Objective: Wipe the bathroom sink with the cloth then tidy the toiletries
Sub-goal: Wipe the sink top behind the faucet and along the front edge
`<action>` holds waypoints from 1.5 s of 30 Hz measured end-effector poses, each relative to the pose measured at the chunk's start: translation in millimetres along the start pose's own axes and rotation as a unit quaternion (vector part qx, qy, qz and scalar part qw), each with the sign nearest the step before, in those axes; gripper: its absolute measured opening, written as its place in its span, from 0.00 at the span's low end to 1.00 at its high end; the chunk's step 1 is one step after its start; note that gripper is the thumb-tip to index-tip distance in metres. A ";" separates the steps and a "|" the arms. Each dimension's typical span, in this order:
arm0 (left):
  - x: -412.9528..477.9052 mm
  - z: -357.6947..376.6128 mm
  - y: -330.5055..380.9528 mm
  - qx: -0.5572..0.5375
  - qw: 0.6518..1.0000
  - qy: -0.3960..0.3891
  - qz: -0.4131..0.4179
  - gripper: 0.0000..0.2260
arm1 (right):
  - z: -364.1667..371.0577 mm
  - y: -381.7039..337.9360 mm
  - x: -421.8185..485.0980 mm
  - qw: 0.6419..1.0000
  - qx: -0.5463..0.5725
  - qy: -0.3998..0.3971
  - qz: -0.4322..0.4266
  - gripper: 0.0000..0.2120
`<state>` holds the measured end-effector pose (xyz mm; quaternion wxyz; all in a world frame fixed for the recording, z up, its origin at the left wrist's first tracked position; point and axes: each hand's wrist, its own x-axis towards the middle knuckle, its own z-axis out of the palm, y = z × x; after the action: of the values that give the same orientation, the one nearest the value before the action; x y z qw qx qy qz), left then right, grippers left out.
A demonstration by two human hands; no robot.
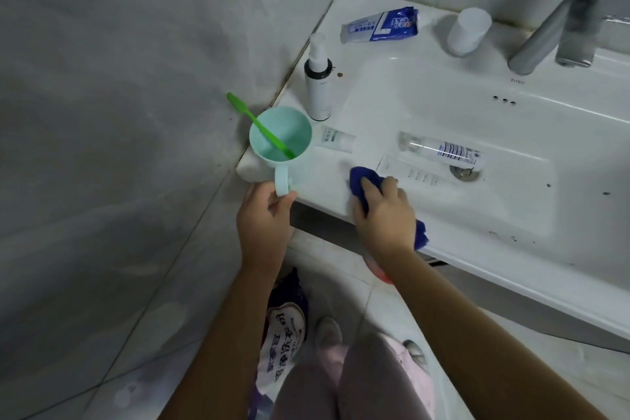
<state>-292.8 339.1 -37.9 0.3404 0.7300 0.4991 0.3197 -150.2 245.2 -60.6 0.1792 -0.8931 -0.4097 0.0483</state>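
White sink (pixel 477 261), front-left rim: right hand (pixel 381 211), palm down, is gripping and pressing the blue cloth (pixel 357 181) there; left hand (pixel 266 211) is pinching the mint cup (pixel 279 136) by its handle at the corner, green toothbrush (pixel 259 126) leaning inside.

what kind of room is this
A home bathroom, most likely. A white sink with a metal faucet sits against grey tiled walls, with toiletries around: a toothpaste tube and a green toothbrush in a cup held by the left hand, while the right hand grips a blue cloth.
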 end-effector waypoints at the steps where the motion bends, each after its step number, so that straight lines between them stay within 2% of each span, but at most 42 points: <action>1: -2.2 0.2 2.3 0.003 1.000 -0.006 -0.007 0.05 | 3.3 -8.5 1.7 1.000 -0.001 -0.016 -0.024 0.18; 4: -10.0 0.6 9.0 -0.004 1.000 -0.027 -0.007 0.08 | -5.7 11.3 -0.9 0.999 0.005 -0.037 -0.035 0.19; 7: -20.8 2.2 19.9 -0.033 0.999 -0.035 0.021 0.08 | -28.8 66.4 -17.8 0.999 0.004 0.004 0.051 0.15; 11: -42.8 18.9 48.8 -0.090 0.991 -0.073 0.061 0.08 | -57.8 138.2 -56.3 0.994 -0.016 0.052 0.094 0.13; 14: -62.4 42.9 72.2 -0.114 0.981 -0.124 0.097 0.12 | -76.6 183.1 -80.3 0.988 -0.037 0.082 0.127 0.13; 18: -86.9 85.9 106.0 -0.117 0.965 -0.196 0.131 0.12 | -94.7 230.1 -101.4 0.982 -0.044 0.110 0.147 0.20; 20: -100.3 109.5 126.1 -0.119 0.957 -0.223 0.143 0.10 | -102.4 251.5 -110.0 0.980 -0.046 0.118 0.150 0.21; 28: -155.3 194.0 201.1 -0.104 0.925 -0.340 0.131 0.06 | -142.3 357.0 -156.3 0.974 -0.069 0.162 0.142 0.18; 31: -173.2 220.9 225.9 -0.093 0.924 -0.341 0.144 0.06 | -164.7 402.3 -176.8 0.959 -0.089 0.185 0.198 0.13; 33: -184.0 238.7 241.4 -0.088 0.922 -0.348 0.141 0.08 | -179.5 429.2 -187.2 0.959 -0.093 0.165 0.212 0.16; 35: -194.9 259.1 254.9 -0.083 0.921 -0.358 0.128 0.10 | -187.9 444.3 -189.7 0.970 -0.079 0.136 0.187 0.18; 37: -206.6 279.0 267.2 -0.082 0.918 -0.370 0.117 0.10 | -192.3 447.6 -187.2 0.969 -0.024 0.141 0.202 0.18; 39: -215.9 297.3 278.5 -0.080 0.914 -0.380 0.119 0.10 | -197.9 444.0 -184.5 0.936 0.075 0.186 0.288 0.17; 42: -225.2 321.6 290.9 -0.053 0.912 -0.378 0.147 0.08 | -208.4 443.0 -183.8 0.855 0.206 0.247 0.408 0.17; 43: -227.3 329.4 295.0 -0.047 0.914 -0.373 0.154 0.07 | -211.8 445.0 -183.2 0.839 0.229 0.254 0.423 0.18; 45: -231.0 345.2 301.6 -0.044 0.914 -0.371 0.157 0.08 | -218.0 449.5 -181.6 0.831 0.246 0.257 0.428 0.17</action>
<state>71.0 -22.4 -15.7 0.4783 0.8492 0.2018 0.0972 102.0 -221.7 -30.3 0.4535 -0.8856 0.0993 -0.0115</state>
